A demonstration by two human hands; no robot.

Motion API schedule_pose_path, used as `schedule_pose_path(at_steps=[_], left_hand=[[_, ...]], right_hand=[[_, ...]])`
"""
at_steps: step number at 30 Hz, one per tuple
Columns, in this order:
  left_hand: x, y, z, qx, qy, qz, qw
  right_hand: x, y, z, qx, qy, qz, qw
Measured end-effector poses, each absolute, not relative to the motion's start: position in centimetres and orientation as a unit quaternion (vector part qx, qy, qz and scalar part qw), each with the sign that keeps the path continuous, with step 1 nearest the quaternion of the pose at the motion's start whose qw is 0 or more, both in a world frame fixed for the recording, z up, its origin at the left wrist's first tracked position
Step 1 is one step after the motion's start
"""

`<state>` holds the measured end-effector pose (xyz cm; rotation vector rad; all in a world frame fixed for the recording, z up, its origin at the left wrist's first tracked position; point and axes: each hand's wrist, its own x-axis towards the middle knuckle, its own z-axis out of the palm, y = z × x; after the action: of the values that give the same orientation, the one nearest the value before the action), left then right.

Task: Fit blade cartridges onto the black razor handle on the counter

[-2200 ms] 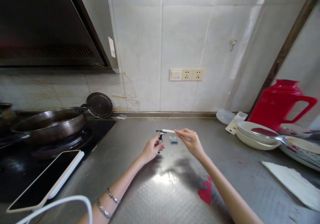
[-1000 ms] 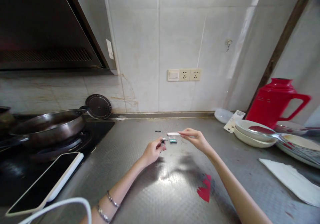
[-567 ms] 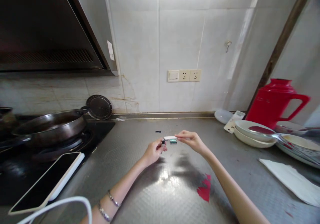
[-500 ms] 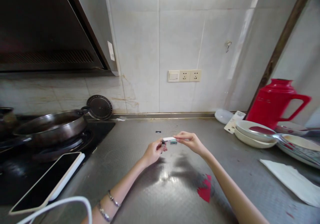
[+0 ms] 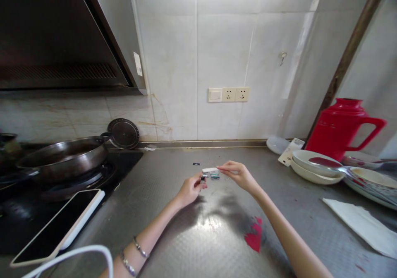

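My left hand (image 5: 189,191) is closed on a small black-and-white object (image 5: 204,178), too small to make out fully. In a fingertip pinch, my right hand (image 5: 238,174) grips the right end of a thin white strip-like piece (image 5: 210,170). The strip's left end lies just above the left fingertips; whether it touches them I cannot tell. Below the strip, between the hands, are small green-and-silver pieces (image 5: 215,176) that look like batteries. A little black rectangle (image 5: 196,164) lies on the metal counter (image 5: 167,170) beyond my left hand.
Left is a stove with a steel pan (image 5: 68,156) and a phone (image 5: 58,224); a white cable (image 5: 89,249) curves in front. To the right stand a red thermos (image 5: 338,125), stacked bowls (image 5: 316,176) and a folded white paper (image 5: 359,224). A red scrap (image 5: 254,236) lies nearer me.
The white strip has risen slightly with my right hand, apart from the object in my left fingers. More of the green-and-silver pieces shows beneath it. My left hand has barely moved.
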<state>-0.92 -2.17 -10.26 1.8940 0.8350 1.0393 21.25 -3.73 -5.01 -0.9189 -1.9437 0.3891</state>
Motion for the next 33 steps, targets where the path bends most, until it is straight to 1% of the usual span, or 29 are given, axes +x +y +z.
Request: schedule_pose_path(at_steps=[2, 7, 12, 17, 22, 28, 33], left_hand=[[-0.9, -2.2, -10.2, 0.752, 0.333, 0.408, 0.398], [-0.8, -2.3, -10.0, 0.747, 0.340, 0.411, 0.397], [-0.9, -2.2, -9.8, 0.749, 0.319, 0.413, 0.409], [-0.9, -2.2, -9.8, 0.740, 0.316, 0.422, 0.418], [-0.9, -2.6, -9.2, 0.740, 0.313, 0.420, 0.423], [-1.1, -2.6, -8.9, 0.742, 0.311, 0.429, 0.411], [-1.2, -2.3, -9.3, 0.737, 0.324, 0.424, 0.415]], right_hand=[[21.4, -3.6, -5.1, -0.381, -0.785, 0.156, 0.462], [21.1, -3.6, -5.4, -0.351, -0.788, 0.199, 0.466], [21.8, -3.4, -5.4, -0.387, -0.764, 0.186, 0.482], [21.3, -3.6, -5.5, -0.358, -0.770, 0.227, 0.477], [21.3, -3.5, -5.6, -0.381, -0.762, 0.209, 0.480], [20.8, -3.8, -5.3, -0.338, -0.779, 0.229, 0.476], [20.7, -3.6, -5.7, -0.350, -0.775, 0.226, 0.475]])
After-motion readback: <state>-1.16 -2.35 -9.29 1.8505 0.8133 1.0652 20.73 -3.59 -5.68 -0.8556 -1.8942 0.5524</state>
